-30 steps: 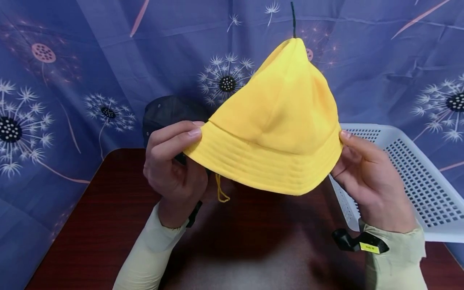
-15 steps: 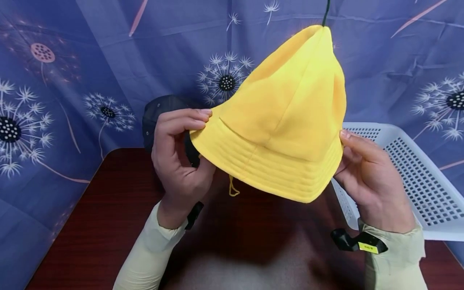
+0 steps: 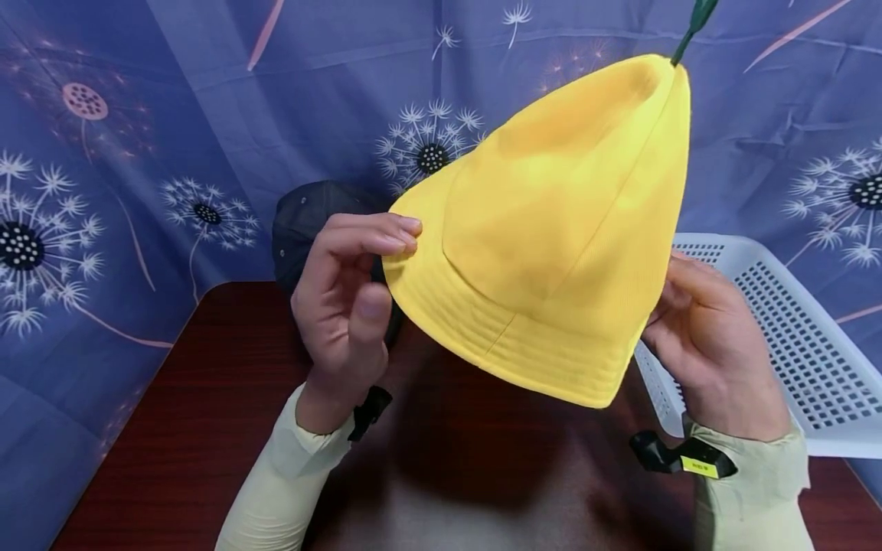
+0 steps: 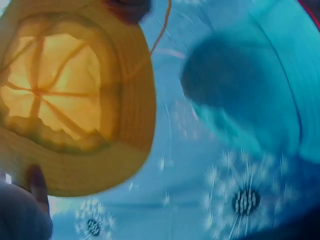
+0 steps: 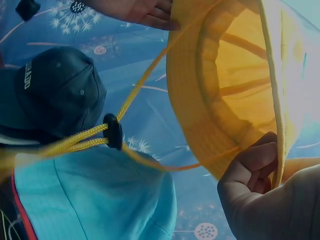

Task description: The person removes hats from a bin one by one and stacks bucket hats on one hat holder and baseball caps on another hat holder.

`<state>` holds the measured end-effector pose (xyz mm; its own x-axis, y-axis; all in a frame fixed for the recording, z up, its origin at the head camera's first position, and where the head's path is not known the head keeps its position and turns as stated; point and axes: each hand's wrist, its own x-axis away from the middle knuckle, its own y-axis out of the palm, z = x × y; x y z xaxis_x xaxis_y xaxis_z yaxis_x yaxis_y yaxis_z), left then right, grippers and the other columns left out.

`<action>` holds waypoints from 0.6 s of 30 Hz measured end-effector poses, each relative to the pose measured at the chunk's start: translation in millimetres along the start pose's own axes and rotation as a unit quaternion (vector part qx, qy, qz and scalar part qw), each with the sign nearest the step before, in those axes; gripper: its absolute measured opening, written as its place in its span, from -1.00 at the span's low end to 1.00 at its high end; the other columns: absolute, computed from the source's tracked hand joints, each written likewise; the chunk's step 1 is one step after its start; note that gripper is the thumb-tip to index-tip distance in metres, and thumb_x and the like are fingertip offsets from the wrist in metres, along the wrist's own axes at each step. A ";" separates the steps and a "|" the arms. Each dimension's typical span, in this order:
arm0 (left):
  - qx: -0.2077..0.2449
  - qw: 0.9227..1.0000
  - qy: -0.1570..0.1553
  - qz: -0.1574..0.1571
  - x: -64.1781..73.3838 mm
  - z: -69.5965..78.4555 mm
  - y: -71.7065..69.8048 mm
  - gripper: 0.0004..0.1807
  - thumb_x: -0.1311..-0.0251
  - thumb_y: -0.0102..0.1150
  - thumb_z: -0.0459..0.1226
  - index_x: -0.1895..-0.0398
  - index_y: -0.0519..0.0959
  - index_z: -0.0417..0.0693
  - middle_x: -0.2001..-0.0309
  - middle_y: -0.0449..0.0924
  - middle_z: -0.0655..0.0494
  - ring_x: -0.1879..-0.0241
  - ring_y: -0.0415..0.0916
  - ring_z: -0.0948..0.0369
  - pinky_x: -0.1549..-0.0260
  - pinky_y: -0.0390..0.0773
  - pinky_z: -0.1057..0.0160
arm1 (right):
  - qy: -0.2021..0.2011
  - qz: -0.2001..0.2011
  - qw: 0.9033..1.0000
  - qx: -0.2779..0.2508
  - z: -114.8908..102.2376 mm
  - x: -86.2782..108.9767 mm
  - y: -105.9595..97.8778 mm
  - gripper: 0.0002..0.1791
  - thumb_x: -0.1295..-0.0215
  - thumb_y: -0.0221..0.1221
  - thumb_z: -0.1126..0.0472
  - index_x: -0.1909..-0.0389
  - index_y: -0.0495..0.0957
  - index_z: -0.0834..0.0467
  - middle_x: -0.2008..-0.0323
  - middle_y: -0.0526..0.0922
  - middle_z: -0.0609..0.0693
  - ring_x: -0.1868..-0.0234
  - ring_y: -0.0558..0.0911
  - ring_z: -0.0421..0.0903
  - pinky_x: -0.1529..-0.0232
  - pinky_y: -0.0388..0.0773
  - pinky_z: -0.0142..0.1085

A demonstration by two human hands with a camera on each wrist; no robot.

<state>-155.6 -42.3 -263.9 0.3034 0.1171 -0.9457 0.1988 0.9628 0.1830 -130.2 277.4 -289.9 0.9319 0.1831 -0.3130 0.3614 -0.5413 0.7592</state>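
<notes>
A yellow bucket hat (image 3: 551,222) with a green stem-like tip is held up above the table, tilted to the right. My right hand (image 3: 717,344) pinches its brim at the right. The left hand (image 3: 344,298) touches the brim's left edge with its fingertips, the thumb standing apart from it. In the right wrist view that hand's fingers look fairly straight. The hat's inside (image 4: 60,85) faces the left wrist camera. A yellow cord with a black toggle (image 5: 112,131) hangs from the hat in the right wrist view.
A dark cap (image 3: 303,226) sits at the back left, partly behind my left hand. The right wrist view also shows a turquoise hat (image 5: 110,195) with red edging. A white perforated basket (image 3: 792,329) stands at the right of the dark wooden table (image 3: 227,398), before a dandelion-print cloth.
The yellow hat has turned, its tip swinging right and its left brim rising. My left thumb has come away from the brim. The right hand has hardly moved.
</notes>
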 end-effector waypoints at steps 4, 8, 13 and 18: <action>0.009 0.996 -0.079 0.039 1.6 0.9 -1.3 -0.77 -0.39 0.25 -0.42 0.22 0.53 -0.54 0.14 0.63 -0.18 -0.02 0.65 -0.14 -0.15 0.65 -0.06 | -0.018 0.007 0.999 0.043 0.6 -0.1 0.3 -0.57 -0.71 -0.27 0.40 -0.24 0.52 0.49 0.06 0.74 0.25 0.18 0.74 0.05 0.14 0.71 -0.14; 0.016 0.986 -0.159 0.055 1.7 1.0 -7.5 -0.76 -0.28 0.18 -0.63 0.01 0.61 -0.38 -0.06 0.60 -0.21 -0.23 0.54 -0.17 -0.25 0.60 0.04 | -0.033 0.016 0.996 0.081 1.1 -1.2 0.6 -0.60 -0.71 -0.24 0.40 -0.23 0.52 0.48 0.13 0.71 0.18 0.28 0.70 -0.03 0.11 0.71 -0.19; 0.053 0.962 -0.262 0.062 -1.6 1.0 -14.9 -0.53 -0.34 0.15 -0.62 -0.32 0.52 -0.36 -0.29 0.53 -0.26 -0.40 0.47 -0.13 -0.34 0.53 0.07 | -0.050 0.048 0.991 0.114 2.0 -3.8 1.3 -0.68 -0.69 -0.16 0.40 -0.03 0.58 0.45 0.13 0.72 0.18 0.21 0.75 0.00 0.13 0.74 -0.20; 0.114 0.920 -0.373 0.045 -4.9 -1.1 -20.7 -0.47 -0.45 0.09 -0.58 -0.46 0.43 -0.32 -0.29 0.56 -0.24 -0.35 0.53 -0.07 -0.26 0.59 0.15 | -0.068 0.068 0.989 0.113 2.6 -6.2 0.7 -0.73 -0.66 -0.08 0.43 -0.05 0.58 0.45 0.14 0.72 0.20 0.18 0.77 0.02 0.14 0.75 -0.20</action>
<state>-162.2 -62.5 -263.4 0.8666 -0.0871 -0.4913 0.3051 0.8716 0.3837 -135.8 273.8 -289.0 0.9530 -0.0074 -0.3028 0.2030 -0.7263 0.6567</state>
